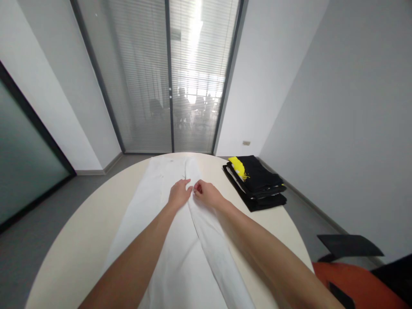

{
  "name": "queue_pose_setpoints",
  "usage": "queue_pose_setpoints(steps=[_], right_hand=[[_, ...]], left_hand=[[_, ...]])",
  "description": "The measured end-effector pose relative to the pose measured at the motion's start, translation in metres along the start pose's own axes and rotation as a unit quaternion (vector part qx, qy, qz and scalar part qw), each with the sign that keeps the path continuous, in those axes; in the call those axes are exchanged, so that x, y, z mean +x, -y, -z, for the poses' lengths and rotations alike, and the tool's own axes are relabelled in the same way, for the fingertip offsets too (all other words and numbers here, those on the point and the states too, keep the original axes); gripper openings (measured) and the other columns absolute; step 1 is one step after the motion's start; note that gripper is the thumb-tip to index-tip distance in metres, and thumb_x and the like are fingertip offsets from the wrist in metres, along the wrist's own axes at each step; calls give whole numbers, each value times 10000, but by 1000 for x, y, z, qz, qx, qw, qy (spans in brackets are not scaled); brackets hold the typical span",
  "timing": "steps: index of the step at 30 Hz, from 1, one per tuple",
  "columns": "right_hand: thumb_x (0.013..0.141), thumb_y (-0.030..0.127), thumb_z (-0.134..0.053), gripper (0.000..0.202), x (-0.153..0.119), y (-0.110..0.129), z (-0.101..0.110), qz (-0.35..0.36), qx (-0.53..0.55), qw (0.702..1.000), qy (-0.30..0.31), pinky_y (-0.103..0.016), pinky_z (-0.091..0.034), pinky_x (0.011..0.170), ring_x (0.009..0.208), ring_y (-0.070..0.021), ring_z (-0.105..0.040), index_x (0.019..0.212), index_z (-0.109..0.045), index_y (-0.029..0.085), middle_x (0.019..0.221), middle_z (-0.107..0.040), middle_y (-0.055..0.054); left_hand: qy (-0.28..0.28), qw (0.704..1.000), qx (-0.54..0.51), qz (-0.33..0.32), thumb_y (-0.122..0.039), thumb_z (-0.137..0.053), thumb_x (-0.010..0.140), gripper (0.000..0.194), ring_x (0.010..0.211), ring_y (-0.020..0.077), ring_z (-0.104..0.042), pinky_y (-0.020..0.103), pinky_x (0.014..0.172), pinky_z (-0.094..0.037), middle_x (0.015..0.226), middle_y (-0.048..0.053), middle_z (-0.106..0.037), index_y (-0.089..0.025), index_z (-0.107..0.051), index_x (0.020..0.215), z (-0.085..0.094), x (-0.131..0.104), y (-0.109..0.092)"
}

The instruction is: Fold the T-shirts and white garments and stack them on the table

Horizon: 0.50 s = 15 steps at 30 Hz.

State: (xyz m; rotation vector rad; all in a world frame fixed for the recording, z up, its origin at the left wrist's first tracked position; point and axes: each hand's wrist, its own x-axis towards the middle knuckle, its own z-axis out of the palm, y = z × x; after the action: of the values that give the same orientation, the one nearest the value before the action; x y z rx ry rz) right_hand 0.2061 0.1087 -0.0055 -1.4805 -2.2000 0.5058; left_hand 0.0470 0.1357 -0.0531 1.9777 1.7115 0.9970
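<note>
A long white cloth garment [180, 257] lies spread lengthwise on the table, with a folded edge running down its right part. My left hand [180, 195] rests on its upper middle, fingers bent and thumb close to them, gripping the cloth beside that edge. Just to the right, my right hand [207, 194] has its fingers curled in a pinch at the same edge. The two hands are close together, their fingertips almost meeting. Whatever small piece lies between the right fingertips is hidden.
The garment lies on a round cream table [80, 231]. A stack of folded black clothes [262, 180] with a yellow print sits at the right. An orange chair [354, 283] with black armrests stands at the lower right. Behind the table is a glass partition [138, 86] with blinds.
</note>
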Motion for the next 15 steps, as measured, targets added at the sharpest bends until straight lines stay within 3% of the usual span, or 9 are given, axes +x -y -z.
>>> queue_pose_setpoints(steps=[6,8,12,15], right_hand=[[864,198,-608,93,-16,-2,13,59,22,996,57,-219,-378,654,696,-117,-581,949,-631,167,809,-684,-15],[873,295,-631,124,-24,5,19,53,0,996,77,-224,-374,642,690,-121,-581,910,-631,177,804,-685,-16],[816,614,-645,419,-44,30,27,66,-85,983,146,-265,-391,630,703,-185,-628,918,-623,208,816,-702,-37],[778,661,-647,550,-58,51,25,84,-162,967,179,-318,-444,661,784,-278,-685,1054,-610,187,889,-725,-101]], left_hand=[[-25,999,-24,-32,-142,-606,864,474,1295,229,-549,349,1129,-393,1388,142,-593,-115,-585,1337,-4,0,2],[-29,999,-33,-30,-144,-586,876,473,1311,220,-534,345,1129,-397,1405,138,-578,-119,-570,1348,-5,1,4],[-18,999,-43,-13,-173,-609,863,487,1296,238,-552,371,1107,-427,1391,135,-594,-137,-572,1348,-7,2,6],[-4,999,-49,-1,-208,-605,873,491,1272,244,-570,375,1083,-448,1388,137,-600,-134,-570,1357,-7,3,6]])
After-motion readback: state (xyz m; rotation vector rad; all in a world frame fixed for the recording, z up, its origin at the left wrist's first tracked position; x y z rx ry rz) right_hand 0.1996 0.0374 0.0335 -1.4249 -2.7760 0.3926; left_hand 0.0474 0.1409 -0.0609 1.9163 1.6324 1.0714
